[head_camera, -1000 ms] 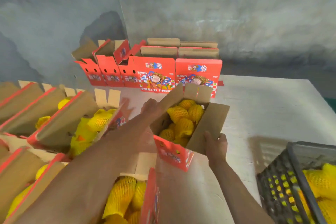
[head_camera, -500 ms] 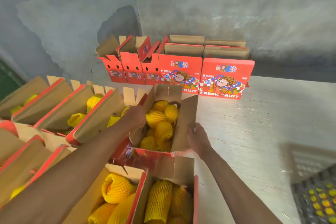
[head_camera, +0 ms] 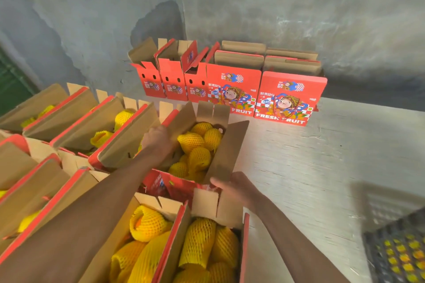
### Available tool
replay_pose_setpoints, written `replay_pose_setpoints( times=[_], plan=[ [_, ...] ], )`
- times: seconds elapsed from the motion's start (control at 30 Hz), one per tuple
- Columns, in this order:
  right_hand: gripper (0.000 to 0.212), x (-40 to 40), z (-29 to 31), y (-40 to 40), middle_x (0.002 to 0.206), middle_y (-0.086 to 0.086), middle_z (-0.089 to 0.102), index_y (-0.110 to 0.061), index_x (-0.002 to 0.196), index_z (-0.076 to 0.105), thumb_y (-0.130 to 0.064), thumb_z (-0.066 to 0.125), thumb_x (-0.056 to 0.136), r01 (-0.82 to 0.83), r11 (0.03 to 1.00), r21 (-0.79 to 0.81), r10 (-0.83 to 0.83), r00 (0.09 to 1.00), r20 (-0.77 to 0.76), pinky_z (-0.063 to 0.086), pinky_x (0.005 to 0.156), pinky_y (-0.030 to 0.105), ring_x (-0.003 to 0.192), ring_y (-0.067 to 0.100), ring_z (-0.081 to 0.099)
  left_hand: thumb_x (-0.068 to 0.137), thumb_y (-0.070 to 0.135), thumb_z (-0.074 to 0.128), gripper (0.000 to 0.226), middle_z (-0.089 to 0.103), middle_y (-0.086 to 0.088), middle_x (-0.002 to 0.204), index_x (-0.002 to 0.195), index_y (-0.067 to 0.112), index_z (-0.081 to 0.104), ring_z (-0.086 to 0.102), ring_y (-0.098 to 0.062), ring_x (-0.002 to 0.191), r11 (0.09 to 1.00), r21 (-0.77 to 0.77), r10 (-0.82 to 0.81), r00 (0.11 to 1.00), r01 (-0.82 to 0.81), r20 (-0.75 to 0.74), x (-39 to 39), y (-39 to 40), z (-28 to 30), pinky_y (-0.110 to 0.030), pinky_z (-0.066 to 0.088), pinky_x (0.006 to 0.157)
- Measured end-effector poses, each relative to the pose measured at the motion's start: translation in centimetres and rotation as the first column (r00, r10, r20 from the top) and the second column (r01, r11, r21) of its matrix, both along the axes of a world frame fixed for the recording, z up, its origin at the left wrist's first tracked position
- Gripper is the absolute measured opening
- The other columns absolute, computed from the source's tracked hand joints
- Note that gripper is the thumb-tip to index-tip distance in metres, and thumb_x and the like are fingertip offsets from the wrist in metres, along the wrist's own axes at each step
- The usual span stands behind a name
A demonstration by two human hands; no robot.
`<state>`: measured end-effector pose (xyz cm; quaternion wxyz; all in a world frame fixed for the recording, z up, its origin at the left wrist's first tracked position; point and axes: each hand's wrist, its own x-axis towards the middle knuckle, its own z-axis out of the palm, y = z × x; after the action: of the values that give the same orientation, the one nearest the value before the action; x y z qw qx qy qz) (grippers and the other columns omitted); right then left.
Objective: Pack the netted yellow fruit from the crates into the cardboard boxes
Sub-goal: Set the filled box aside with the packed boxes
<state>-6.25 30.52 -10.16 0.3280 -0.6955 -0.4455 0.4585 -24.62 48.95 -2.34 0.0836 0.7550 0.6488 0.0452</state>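
Pale bench (head_camera: 322,167) against grey wall: left hand (head_camera: 158,139) and right hand (head_camera: 232,187) grip flaps of a filled box (head_camera: 227,151) at frame centre, netted fruit (head_camera: 195,142) inside, several filled boxes left and below, empty boxes (head_camera: 174,80) upper centre, crate (head_camera: 400,250) lower right holding fruit yet to pack.

two bare forearms, no sleeves; left grip (head_camera: 158,139), right grip (head_camera: 234,187).
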Motion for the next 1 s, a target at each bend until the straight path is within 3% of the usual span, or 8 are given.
replay_pose_setpoints(
  times=[0.1, 0.17, 0.27, 0.4, 0.57, 0.7, 0.87, 1.0],
  plan=[
    [0.055, 0.0, 1.1, -0.6, 0.077, -0.007, 0.072, -0.009, 0.088, 0.066, -0.065, 0.063, 0.093, -0.059, 0.998, 0.006, 0.059, 0.997, -0.047, 0.053, 0.060, 0.024, 0.061, 0.019, 0.069, 0.094, 0.017, 0.058, 0.035, 0.063, -0.018, 0.120, 0.127, 0.005, 0.059, 0.064, -0.039, 0.112, 1.000, 0.003, -0.028, 1.000, 0.028, -0.013, -0.2, 0.0, 0.0, -0.046, 0.058, 0.090],
    [0.056, -0.5, 2.0, -0.9, 0.103, -0.011, 0.075, -0.026, 0.110, 0.062, -0.077, 0.050, 0.092, -0.137, 0.985, -0.104, 0.117, 0.977, -0.176, 0.058, 0.064, 0.026, 0.070, 0.018, 0.075, 0.095, 0.015, 0.057, 0.037, 0.064, -0.017, 0.118, 0.131, 0.007, 0.058, 0.065, -0.039, 0.110, 0.996, 0.007, -0.084, 0.996, 0.084, -0.029, -0.7, -0.6, -0.2, -0.047, 0.058, 0.089],
    [0.044, -1.0, 2.4, -0.1, 0.123, -0.004, 0.063, -0.034, 0.122, 0.047, -0.070, 0.032, 0.102, -0.108, 0.991, -0.078, 0.102, 0.992, -0.075, 0.054, 0.076, 0.020, 0.089, 0.009, 0.066, 0.097, 0.019, 0.058, 0.036, 0.066, -0.016, 0.115, 0.131, 0.009, 0.059, 0.066, -0.037, 0.105, 0.991, 0.006, -0.134, 0.991, 0.134, -0.014, -1.7, -1.4, 0.1, -0.046, 0.059, 0.087],
    [0.017, -1.0, 3.1, 1.1, 0.091, 0.004, 0.064, -0.021, 0.098, 0.056, -0.036, 0.054, 0.106, -0.088, 0.976, -0.197, 0.069, 0.992, -0.105, 0.056, 0.064, 0.019, 0.069, 0.009, 0.068, 0.101, 0.019, 0.053, 0.036, 0.064, -0.019, 0.121, 0.136, 0.009, 0.056, 0.065, -0.041, 0.110, 0.986, -0.012, -0.167, 0.984, 0.166, -0.056, -3.3, -2.4, 0.3, -0.049, 0.056, 0.093],
    [0.028, -1.5, 2.5, 1.2, 0.095, -0.004, 0.070, -0.029, 0.105, 0.061, -0.052, 0.066, 0.090, -0.218, 0.921, -0.322, 0.211, 0.976, -0.059, 0.059, 0.074, 0.022, 0.085, 0.014, 0.073, 0.103, 0.018, 0.049, 0.034, 0.063, -0.017, 0.124, 0.135, 0.010, 0.054, 0.065, -0.039, 0.113, 0.994, 0.004, -0.111, 0.980, 0.113, -0.166, -4.1, -4.6, 0.4, -0.047, 0.057, 0.091],
    [0.015, -2.6, 2.9, 2.4, 0.103, -0.011, 0.062, -0.040, 0.100, 0.052, -0.054, 0.058, 0.099, -0.010, 0.991, -0.136, -0.009, 0.991, -0.136, 0.054, 0.055, 0.014, 0.087, 0.013, 0.068, 0.101, 0.011, 0.052, 0.034, 0.066, -0.013, 0.123, 0.135, 0.012, 0.049, 0.068, -0.034, 0.110, 0.984, 0.107, -0.135, 0.986, 0.145, -0.093, -1.0, -4.9, 2.0, -0.043, 0.059, 0.089],
    [0.044, -0.9, 4.7, 5.3, 0.133, 0.002, 0.061, -0.019, 0.140, 0.052, -0.043, 0.056, 0.103, 0.205, 0.976, 0.067, -0.205, 0.979, -0.015, 0.057, 0.099, 0.044, 0.115, 0.022, 0.063, 0.095, 0.011, 0.058, 0.042, 0.060, -0.009, 0.131, 0.135, 0.019, 0.047, 0.061, -0.033, 0.118, 0.969, 0.082, -0.243, 0.955, 0.232, 0.170, 4.4, -4.4, 3.5, -0.047, 0.054, 0.097],
    [0.048, 5.6, 7.8, 7.3, 0.143, 0.004, 0.059, -0.019, 0.150, 0.047, -0.028, 0.060, 0.104, 0.193, 0.958, 0.213, -0.216, 0.973, 0.088, 0.055, 0.084, 0.027, 0.119, 0.023, 0.063, 0.097, 0.023, 0.058, 0.031, 0.066, 0.000, 0.119, 0.127, 0.026, 0.051, 0.063, -0.023, 0.106, 0.937, 0.154, -0.345, 0.893, 0.313, 0.289, 10.8, -2.4, 5.2, -0.042, 0.055, 0.089]
  ],
)
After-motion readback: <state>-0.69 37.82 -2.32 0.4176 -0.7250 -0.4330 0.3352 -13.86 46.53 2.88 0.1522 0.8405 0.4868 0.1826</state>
